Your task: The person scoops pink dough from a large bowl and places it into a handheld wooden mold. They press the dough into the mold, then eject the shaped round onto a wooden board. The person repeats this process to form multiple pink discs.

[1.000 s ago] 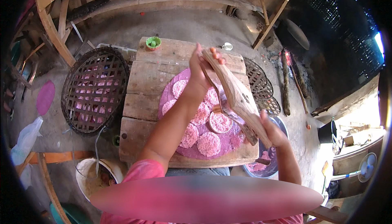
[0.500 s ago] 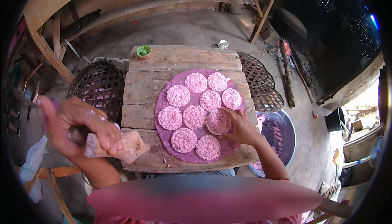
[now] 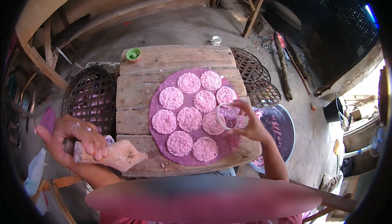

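Bare forearms, seemingly pink clothing

Wooden paddle (image 3: 112, 154) held flat at table edge; clear ring (image 3: 227, 116) tilted above purple sheet.

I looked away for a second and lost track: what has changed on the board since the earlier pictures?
The left hand swung the wooden paddle off the purple sheet and down to the table's left front corner, still gripping it. The right hand has lifted a clear ring up off the right edge of the sheet. The pink discs, table and woven trays stayed put.
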The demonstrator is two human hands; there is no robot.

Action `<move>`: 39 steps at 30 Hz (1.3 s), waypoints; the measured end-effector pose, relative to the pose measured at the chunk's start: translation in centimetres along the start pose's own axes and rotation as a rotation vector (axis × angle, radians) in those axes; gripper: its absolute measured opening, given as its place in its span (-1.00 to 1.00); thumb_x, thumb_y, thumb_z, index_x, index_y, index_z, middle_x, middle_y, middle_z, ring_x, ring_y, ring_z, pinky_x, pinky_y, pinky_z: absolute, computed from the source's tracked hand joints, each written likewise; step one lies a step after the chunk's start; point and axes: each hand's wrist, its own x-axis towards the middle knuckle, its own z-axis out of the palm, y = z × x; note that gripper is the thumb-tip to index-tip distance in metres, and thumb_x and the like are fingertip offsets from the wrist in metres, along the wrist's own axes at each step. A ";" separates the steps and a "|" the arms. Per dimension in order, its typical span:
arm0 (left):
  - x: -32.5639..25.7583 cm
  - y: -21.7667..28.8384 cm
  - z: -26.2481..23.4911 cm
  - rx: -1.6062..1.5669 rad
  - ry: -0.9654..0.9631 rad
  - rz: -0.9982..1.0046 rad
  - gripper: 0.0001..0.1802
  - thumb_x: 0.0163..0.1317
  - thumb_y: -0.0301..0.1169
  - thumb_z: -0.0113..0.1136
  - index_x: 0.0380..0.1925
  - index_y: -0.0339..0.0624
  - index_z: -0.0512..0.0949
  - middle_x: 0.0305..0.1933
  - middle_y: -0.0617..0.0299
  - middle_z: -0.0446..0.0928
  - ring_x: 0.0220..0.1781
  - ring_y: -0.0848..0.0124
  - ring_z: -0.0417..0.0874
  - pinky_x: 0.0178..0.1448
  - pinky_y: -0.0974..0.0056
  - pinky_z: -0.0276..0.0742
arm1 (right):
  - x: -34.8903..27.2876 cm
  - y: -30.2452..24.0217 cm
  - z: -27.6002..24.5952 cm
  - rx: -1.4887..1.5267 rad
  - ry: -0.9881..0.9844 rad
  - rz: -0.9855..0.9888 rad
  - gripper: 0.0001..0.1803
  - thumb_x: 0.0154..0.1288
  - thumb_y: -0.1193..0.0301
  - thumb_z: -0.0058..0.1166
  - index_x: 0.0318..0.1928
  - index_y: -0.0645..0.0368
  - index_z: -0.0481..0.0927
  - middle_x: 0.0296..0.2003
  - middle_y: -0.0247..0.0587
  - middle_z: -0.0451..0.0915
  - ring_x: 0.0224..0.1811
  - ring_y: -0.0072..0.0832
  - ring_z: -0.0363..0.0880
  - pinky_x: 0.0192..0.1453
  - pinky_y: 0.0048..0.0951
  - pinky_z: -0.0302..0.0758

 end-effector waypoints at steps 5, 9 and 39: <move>-0.1 -0.5 -0.1 0.015 -0.009 0.094 0.02 0.38 0.34 -0.55 -0.85 -0.35 0.42 -0.87 -0.04 0.39 -0.92 0.22 0.43 -0.81 0.23 0.44 | -2.0 -0.1 -2.5 -0.516 -0.039 0.254 0.02 -0.21 0.31 0.53 0.33 -0.04 0.28 0.16 -0.18 0.47 0.05 -0.15 0.46 0.25 -0.14 0.27; 0.0 -0.6 -0.3 0.028 -0.031 0.051 0.04 0.37 0.35 -0.55 -0.84 -0.38 0.44 -0.83 -0.08 0.44 -0.88 0.19 0.48 -0.77 0.19 0.49 | -2.4 0.9 -1.7 -0.549 -0.051 0.190 0.00 -0.19 0.27 0.52 0.33 -0.06 0.28 0.14 -0.17 0.47 0.05 -0.15 0.43 0.29 -0.07 0.21; 14.1 -30.1 16.5 -1.234 0.157 -0.416 -0.60 0.41 0.07 -0.14 -0.36 0.02 0.39 -0.44 0.37 0.37 -0.30 0.40 0.46 0.10 0.15 0.38 | -1.5 -3.7 -10.2 0.505 -0.376 0.851 -0.10 0.34 -0.42 -0.52 -0.08 0.20 0.51 -0.52 -0.17 0.54 -0.61 -0.49 0.52 -0.54 -0.44 0.46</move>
